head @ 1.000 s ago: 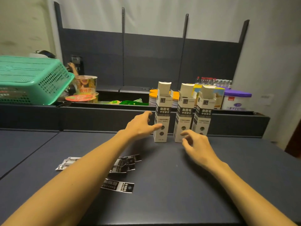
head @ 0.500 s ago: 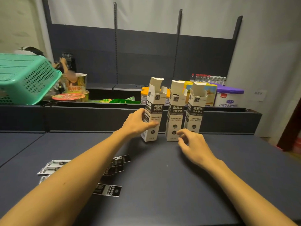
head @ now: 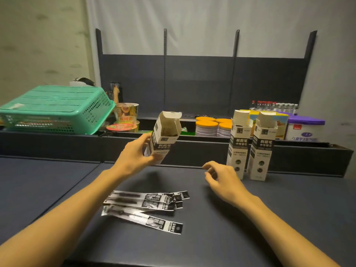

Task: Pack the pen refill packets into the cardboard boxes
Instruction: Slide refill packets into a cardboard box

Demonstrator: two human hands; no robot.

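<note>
My left hand (head: 134, 157) grips a tall white and black cardboard box (head: 163, 135), lifted off the table and tilted, its top flap open toward me. Two more such boxes (head: 238, 147) (head: 262, 149) stand upright with open flaps at the back right of the dark table (head: 250, 218). Several pen refill packets (head: 146, 205), clear with black labels, lie in a loose pile in front of me. My right hand (head: 223, 180) hovers above the table left of the standing boxes, fingers loosely curled, holding nothing.
A green plastic basket (head: 54, 108) lies upside down at the back left. Noodle cups (head: 126, 117), orange-lidded tins (head: 210, 126), a purple-lidded tub (head: 304, 130) and small bottles (head: 273, 106) fill the trough behind the table. Another person's hand (head: 116, 91) shows behind the basket.
My left hand closed on the leftmost box, lifted it off the table and carried it left, tilting it. My right hand drew back from the standing boxes. The view shifted left.
</note>
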